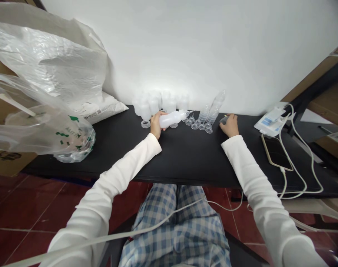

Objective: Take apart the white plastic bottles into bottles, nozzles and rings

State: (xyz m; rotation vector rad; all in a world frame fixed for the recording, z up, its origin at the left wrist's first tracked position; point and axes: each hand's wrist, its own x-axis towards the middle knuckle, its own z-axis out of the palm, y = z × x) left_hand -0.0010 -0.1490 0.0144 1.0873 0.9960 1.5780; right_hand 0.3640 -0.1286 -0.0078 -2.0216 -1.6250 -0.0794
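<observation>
Two bare hands rest on the black tabletop point(185, 157), and the left hand point(157, 125) is closed around the body of a white plastic squeeze bottle point(171, 119), whose long axis lies nearly level across the table with its narrow tip pointing right, toward a cluster of clear funnel-shaped pieces point(199, 124). The right hand point(230, 125), well apart and nearer those pieces' far side, is half curled over a small translucent piece point(223, 119), though from here I cannot tell whether it has hold of it. A row of frosted bottles point(155, 103) stands behind the left hand.
</observation>
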